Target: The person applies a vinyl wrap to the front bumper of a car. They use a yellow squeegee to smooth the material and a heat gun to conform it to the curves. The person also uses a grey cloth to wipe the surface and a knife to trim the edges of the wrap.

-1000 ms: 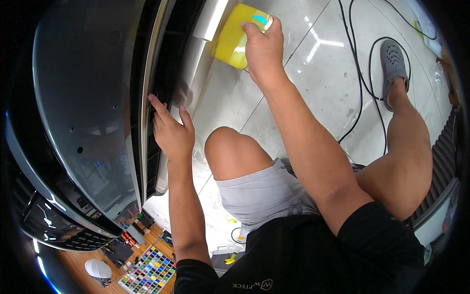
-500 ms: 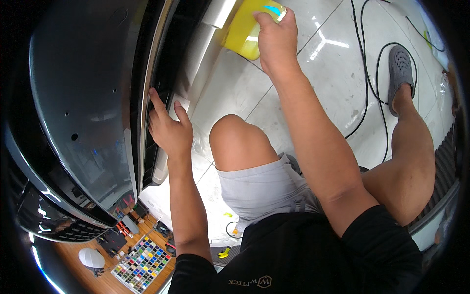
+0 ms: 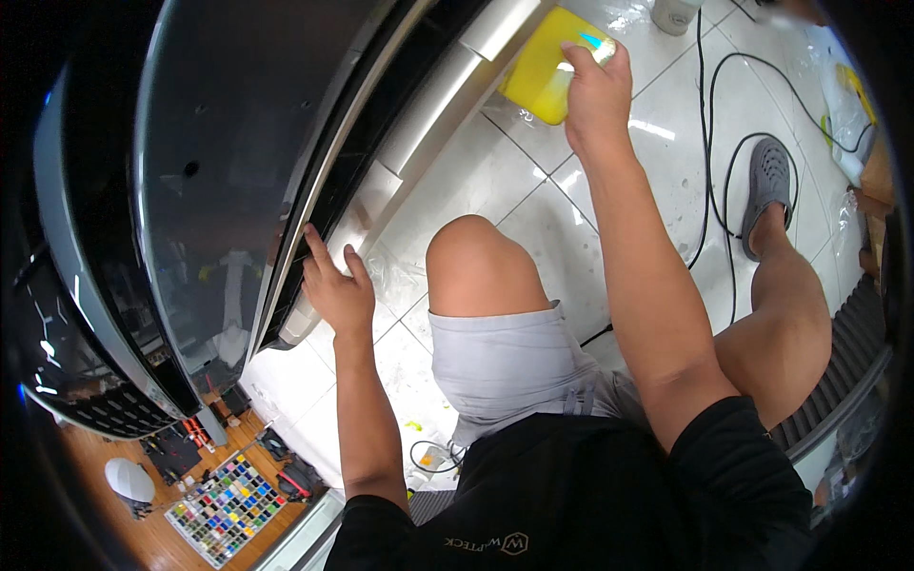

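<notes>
On the left stands a glossy dark grey vehicle panel [image 3: 248, 124] with small round holes, edged by a pale narrow trim strip [image 3: 354, 128] and a black channel. My left hand [image 3: 340, 290] lies with stretched fingers at the lower part of this edge, its index fingertip on or very close to the strip. Higher up and to the right, my right hand [image 3: 600, 105] grips a glossy yellow, roughly rectangular piece [image 3: 541, 71] by its right side, thumb on top. The piece is beside a silver sill [image 3: 433, 109]; whether they touch, I cannot tell.
Black cables [image 3: 706, 143] loop across the white tiled floor [image 3: 486, 176]. My bent knee [image 3: 481, 257] is between my arms. At the lower left, a case of many-coloured small squares [image 3: 228, 509] and a white rounded object [image 3: 129, 480] rest on a wooden surface. Boxes line the right edge.
The whole view has turned and shifted, so the panel slants more to the right. My right hand still holds the yellow piece, and my left hand stays at the panel edge.
</notes>
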### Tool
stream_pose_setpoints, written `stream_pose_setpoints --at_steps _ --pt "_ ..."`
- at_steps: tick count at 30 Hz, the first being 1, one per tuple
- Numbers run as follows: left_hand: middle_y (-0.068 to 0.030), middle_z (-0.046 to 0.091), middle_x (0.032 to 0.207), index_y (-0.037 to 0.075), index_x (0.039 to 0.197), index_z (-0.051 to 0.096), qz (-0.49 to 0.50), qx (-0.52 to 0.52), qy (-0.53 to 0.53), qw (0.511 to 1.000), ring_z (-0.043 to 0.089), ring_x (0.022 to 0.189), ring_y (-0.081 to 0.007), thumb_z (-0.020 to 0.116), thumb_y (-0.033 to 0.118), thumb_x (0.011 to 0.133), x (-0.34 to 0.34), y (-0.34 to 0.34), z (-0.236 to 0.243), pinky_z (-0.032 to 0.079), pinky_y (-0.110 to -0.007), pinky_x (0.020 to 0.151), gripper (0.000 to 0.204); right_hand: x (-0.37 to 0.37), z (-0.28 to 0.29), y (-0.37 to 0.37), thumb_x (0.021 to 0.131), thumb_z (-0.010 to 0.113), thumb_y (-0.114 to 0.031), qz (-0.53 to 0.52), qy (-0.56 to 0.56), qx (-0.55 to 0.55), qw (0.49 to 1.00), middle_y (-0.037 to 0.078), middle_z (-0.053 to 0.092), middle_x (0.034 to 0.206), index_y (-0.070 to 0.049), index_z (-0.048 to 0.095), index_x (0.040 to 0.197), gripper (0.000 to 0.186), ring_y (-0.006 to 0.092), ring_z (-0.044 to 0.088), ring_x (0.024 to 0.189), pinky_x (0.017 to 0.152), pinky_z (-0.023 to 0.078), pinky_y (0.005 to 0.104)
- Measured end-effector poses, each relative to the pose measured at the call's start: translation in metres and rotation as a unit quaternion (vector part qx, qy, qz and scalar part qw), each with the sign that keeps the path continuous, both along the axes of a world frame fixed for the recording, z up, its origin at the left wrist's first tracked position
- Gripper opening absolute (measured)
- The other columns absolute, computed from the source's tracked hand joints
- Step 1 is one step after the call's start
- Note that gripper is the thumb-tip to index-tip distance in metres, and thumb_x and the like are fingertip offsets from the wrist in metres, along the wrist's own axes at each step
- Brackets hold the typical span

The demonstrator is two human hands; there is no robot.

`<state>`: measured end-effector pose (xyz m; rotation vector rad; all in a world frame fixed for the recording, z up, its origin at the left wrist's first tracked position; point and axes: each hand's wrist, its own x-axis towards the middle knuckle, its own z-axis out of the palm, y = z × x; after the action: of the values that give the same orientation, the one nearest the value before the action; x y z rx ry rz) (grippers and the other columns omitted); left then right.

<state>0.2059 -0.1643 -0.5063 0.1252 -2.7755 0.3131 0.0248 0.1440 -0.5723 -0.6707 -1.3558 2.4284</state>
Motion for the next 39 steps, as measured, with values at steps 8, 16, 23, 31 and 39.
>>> stream_pose_setpoints --at_steps 8,16,23,31,39 --pt "-0.0176 0.061 0.105 -0.001 0.123 0.053 0.042 0.468 0.141 0.871 0.060 0.096 -0.0287 0.057 0.020 0.094 -0.017 0.024 -0.006 0.049 -0.040 0.083 0.036 0.004 0.025 0.009 0.086 0.064 -0.008 0.034 0.060 0.035 0.997 0.014 0.060 0.106 0.002 0.050 0.116 0.035 0.0226 0.060 0.095 0.083 0.049 0.0337" --pt "-0.0090 0.062 0.096 0.004 0.106 0.057 0.173 0.786 0.333 0.492 0.060 0.085 -0.0223 0.055 0.021 0.095 0.027 -0.071 -0.010 0.051 -0.039 0.079 0.020 0.009 0.052 0.016 0.088 0.060 -0.004 0.088 0.064 0.076 0.991 0.014 0.060 0.106 0.002 0.049 0.117 0.031 0.0232 0.063 0.094 0.081 0.052 0.0337" --pt "-0.0079 0.064 0.095 0.006 0.107 0.057 0.154 0.791 0.375 0.458 0.062 0.088 -0.0230 0.057 0.022 0.096 0.074 -0.149 -0.013 0.052 -0.040 0.080 0.020 0.007 0.071 0.013 0.090 0.060 -0.004 0.123 0.076 0.091 0.985 0.014 0.059 0.110 0.002 0.046 0.119 0.033 0.0242 0.062 0.100 0.086 0.052 0.0348" --pt "-0.0081 0.063 0.095 0.007 0.110 0.054 0.130 0.802 0.327 0.483 0.063 0.087 -0.0236 0.057 0.021 0.095 0.049 -0.106 -0.015 0.054 -0.042 0.077 0.021 0.013 0.075 0.016 0.091 0.060 -0.006 0.123 0.048 0.100 0.986 0.012 0.058 0.113 0.000 0.047 0.120 0.033 0.0224 0.060 0.104 0.089 0.050 0.0333" --pt "-0.0130 0.063 0.095 0.002 0.102 0.054 0.144 0.803 0.376 0.440 0.064 0.087 -0.0256 0.048 0.012 0.094 0.023 -0.069 -0.001 0.056 -0.042 0.078 0.014 0.017 0.067 0.050 0.091 0.059 -0.007 0.113 0.082 0.131 0.981 0.011 0.057 0.113 -0.001 0.046 0.120 0.032 0.0222 0.060 0.102 0.087 0.051 0.0343"
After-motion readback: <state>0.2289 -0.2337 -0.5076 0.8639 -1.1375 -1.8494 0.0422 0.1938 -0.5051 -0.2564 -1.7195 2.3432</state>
